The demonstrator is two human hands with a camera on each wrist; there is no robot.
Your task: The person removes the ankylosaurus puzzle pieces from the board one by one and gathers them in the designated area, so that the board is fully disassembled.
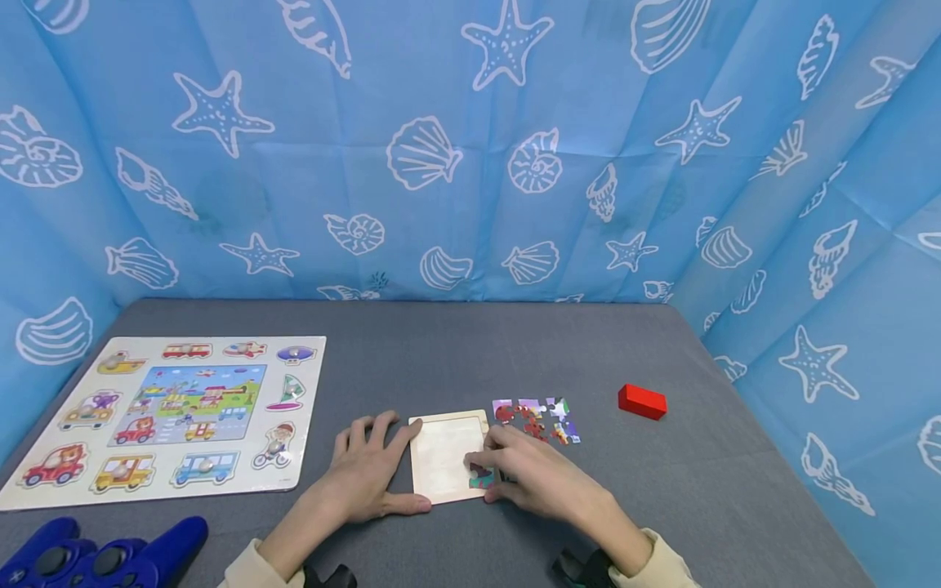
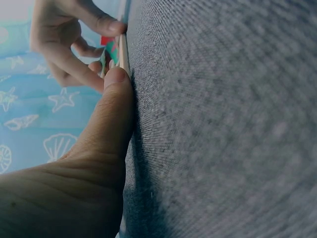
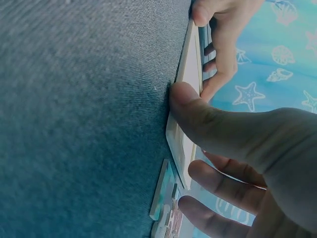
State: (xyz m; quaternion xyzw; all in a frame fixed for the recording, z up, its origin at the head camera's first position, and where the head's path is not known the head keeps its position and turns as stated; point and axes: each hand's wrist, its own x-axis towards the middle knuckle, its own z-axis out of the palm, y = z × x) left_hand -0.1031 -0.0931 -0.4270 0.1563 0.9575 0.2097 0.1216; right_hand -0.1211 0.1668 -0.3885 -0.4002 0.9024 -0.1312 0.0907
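Note:
A shallow pale wooden puzzle tray [image 1: 443,457] lies on the table. My left hand [image 1: 363,474] is at its left side, thumb at the near corner and forefinger at the far corner, the other fingers spread. Over the tray's lower right corner, my right hand [image 1: 540,474] pinches a green and dark jigsaw piece [image 1: 481,482] between thumb and forefinger. From the left wrist the green jigsaw piece [image 2: 113,51] looks tilted; in the right wrist view my thumb hides it. Just right of the tray are several joined and loose jigsaw pieces [image 1: 537,416], partly behind my right hand.
A red block [image 1: 643,402] sits on the grey table [image 1: 588,351] at the right. At the left lies a white vehicle peg puzzle board [image 1: 294,441], with a blue game controller [image 1: 110,555] in front of it. A blue shell-patterned curtain [image 1: 470,204] hangs behind.

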